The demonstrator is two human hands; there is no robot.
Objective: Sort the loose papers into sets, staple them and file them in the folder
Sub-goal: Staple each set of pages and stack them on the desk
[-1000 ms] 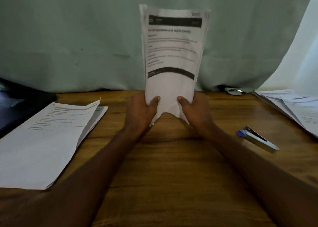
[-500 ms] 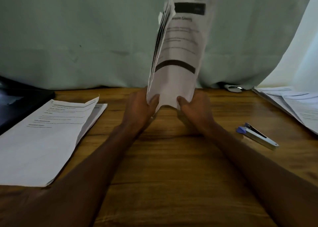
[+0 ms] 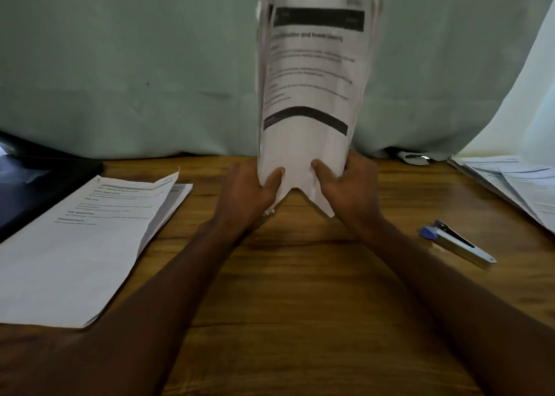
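Fingers of the left hand (image 3: 249, 191) curl round the lower left corner of an upright sheaf of papers (image 3: 312, 95), thumb pressed on its front; the right hand (image 3: 348, 185) pinches the lower right corner the same way, so the sheaf stands above the middle of the desk (image 3: 300, 275), its bottom edge buckled into a notch between the two thumbs.

Going left to right: a dark flat thing (image 3: 39, 185), possibly the folder, lies at the far left edge, partly under a flat stack of printed sheets (image 3: 78, 245) whose top sheet is skewed over the one below. Then come the held sheaf, the blue-ended stapler (image 3: 456, 242) lying on bare wood to the right of the right forearm, and a fanned pile of loose papers (image 3: 516, 185) at the far right.

By my judgement the work is partway: one set seems gathered and is being squared, nothing visible is in the folder, and whether the left stack is stapled cannot be told. Stapling, the right pile and filing remain.

Open wood lies near the person, between the forearms. The sheaf's top edges are splayed, close to the curtain (image 3: 120, 65) behind.
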